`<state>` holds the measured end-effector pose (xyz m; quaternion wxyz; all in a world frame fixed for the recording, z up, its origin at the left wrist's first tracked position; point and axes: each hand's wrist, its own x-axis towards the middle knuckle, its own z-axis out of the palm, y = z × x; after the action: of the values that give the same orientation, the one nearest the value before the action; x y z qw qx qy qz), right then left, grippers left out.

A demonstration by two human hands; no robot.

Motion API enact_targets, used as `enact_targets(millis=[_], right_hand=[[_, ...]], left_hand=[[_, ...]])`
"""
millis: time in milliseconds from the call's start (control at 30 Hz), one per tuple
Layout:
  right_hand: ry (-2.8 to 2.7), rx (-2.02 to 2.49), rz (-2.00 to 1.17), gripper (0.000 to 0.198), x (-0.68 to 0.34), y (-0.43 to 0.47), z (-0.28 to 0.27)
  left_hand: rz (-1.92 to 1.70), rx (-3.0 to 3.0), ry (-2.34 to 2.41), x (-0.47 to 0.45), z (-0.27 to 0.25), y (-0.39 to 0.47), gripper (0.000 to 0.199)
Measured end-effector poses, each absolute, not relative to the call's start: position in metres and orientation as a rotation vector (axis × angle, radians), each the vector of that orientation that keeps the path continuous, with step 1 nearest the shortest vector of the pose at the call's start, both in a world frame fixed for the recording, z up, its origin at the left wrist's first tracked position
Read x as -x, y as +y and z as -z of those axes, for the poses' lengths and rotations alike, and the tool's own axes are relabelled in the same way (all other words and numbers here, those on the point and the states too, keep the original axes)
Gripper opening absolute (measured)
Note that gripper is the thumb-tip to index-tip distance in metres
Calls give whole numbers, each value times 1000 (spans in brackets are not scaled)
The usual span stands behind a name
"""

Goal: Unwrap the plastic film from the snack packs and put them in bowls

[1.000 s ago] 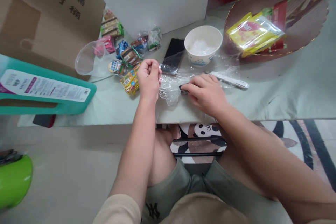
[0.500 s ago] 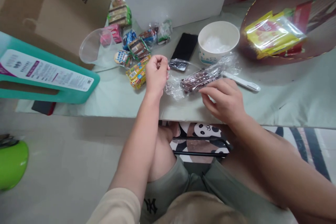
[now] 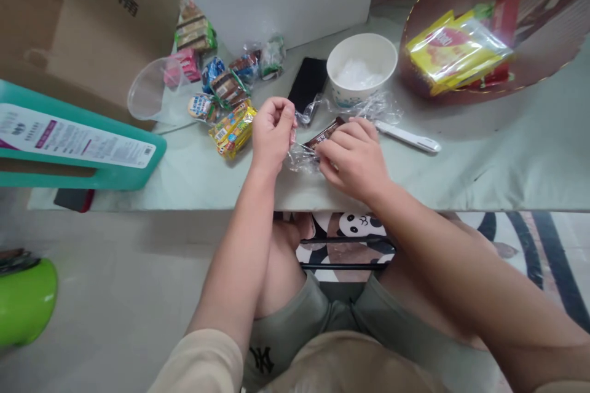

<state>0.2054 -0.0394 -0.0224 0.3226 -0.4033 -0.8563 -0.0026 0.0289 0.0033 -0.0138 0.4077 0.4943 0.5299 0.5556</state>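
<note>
My left hand is closed in a pinch, with crumpled clear plastic wrapper at its fingertips. My right hand curls its fingers over a snack packet with a brown label, covering the packet's near right end. The two hands are a short distance apart, with the wrapper between them. A black phone lies just behind the packet. Behind my right hand stands a white paper bowl with white crumpled material inside. A white-handled tool lies to the right; its other end is hidden by plastic.
Several wrapped snacks and a yellow packet lie left of my hands. A clear plastic cup, a green jug and a cardboard box stand farther left. At right is a gold-rimmed basket holding yellow packets.
My right hand has moved left, closer to my left hand, and now covers part of the brown packet. My left hand stays pinched. The whole view has shifted slightly.
</note>
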Motion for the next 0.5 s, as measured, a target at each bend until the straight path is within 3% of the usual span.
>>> enact_targets(millis=[133,233,400,500], right_hand=[[-2187,952,152,21,-225,-48,20],[-2246,1050,73,24,-239,-58,15],[-2624,1554,-494,34,-254,-75,-3],[-2697,1442,-1062,44,-256,-78,-15]], left_hand=[[-1509,-1129,1465,-24,14,6,32],[-1595,-1060,1536,-19,16,10,31],[-1648,-1026,1613,-12,18,14,31],[-1607,-1025,1642,-12,17,13,31]])
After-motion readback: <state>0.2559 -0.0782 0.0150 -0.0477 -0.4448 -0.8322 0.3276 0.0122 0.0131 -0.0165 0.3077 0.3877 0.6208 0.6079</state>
